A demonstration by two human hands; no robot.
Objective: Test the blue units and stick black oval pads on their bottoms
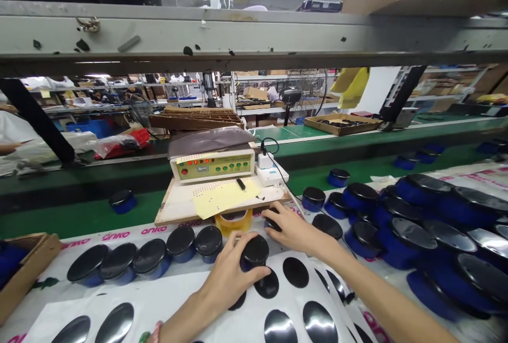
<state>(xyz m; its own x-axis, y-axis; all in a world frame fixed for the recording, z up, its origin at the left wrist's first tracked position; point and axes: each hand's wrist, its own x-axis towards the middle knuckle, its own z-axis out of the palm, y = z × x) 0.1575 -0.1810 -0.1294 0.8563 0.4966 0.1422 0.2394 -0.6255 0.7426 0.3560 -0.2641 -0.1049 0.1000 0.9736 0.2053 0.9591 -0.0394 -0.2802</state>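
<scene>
My left hand (234, 269) is wrapped round a round part with a black top (256, 249), above a white sheet of black discs (296, 272). Just beyond it to the right, my right hand (288, 226) has its fingers curled over another dark round part (272, 221), mostly hidden under them. A roll of yellow tape (234, 221) lies behind my hands. To the left of my left hand stands a row of blue parts with black tops (181, 243).
A control box (214, 167) sits on a wooden board (174, 202) with a yellow paper (224, 198). Many blue parts (410, 240) crowd the right side. A cardboard box (35, 263) stands at left. A shelf beam (254, 36) crosses above.
</scene>
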